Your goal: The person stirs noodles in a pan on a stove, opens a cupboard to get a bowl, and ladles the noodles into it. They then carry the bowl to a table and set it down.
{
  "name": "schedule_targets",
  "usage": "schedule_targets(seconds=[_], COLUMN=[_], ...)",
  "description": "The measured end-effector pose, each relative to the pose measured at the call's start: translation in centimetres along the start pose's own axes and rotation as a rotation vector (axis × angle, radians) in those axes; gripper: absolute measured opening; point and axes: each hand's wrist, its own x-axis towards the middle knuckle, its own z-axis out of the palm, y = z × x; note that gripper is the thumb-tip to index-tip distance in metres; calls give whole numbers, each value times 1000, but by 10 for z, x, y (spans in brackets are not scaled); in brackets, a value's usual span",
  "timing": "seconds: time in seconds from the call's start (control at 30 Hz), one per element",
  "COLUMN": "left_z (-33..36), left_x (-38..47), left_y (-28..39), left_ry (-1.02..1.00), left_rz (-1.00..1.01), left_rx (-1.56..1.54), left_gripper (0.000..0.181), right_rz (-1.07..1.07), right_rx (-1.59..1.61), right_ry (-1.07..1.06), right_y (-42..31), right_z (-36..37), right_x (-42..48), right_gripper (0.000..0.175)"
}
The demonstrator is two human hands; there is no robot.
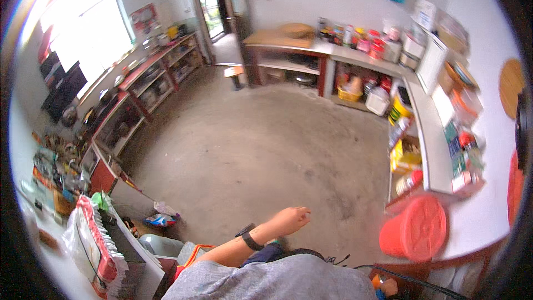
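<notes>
My left hand (pixel 293 220) is held out in front of my body above the concrete floor (pixel 250 146). Its fingers are loosely curled and blurred, and nothing shows in them. A black watch (pixel 249 236) is on that wrist. At the lower right, beside my grey shirt (pixel 275 279), a skin-toned shape (pixel 389 286) sits against a small orange and blue thing (pixel 378 281); it may be my right hand, but the edge of the view and a black cable (pixel 416 284) make this unclear.
To the right, a red lidded bucket (pixel 412 229) stands beside a white counter (pixel 433 146) crowded with packages. Jars (pixel 377 48) line the far counter. A small stool (pixel 235 77) is near the open doorway (pixel 210 12). Cluttered shelves (pixel 154 71) run along the left; a gas cylinder (pixel 160 245) is close by.
</notes>
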Motion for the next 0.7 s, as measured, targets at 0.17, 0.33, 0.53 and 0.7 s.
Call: schedule_targets(seconds=[0.17, 0.33, 0.53, 0.7], left_z=[-62, -173, -255, -372], left_x=[13, -24, -36, -80], left_y=[-123, -207, -312, -337], left_ry=[233, 431, 698, 872], left_rz=[-202, -376, -599, -373], left_rx=[18, -252, -1116, -1513], left_gripper=[37, 39, 54, 62], right_rz=[-571, -1098, -1925, -2375], right_rx=[98, 161, 213, 148], right_ry=[49, 251, 382, 205], right_y=[-183, -509, -804, -988], right_z=[-30, -145, -216, -218], right_x=[136, 121, 21, -37], right_gripper=[21, 21, 5, 10])
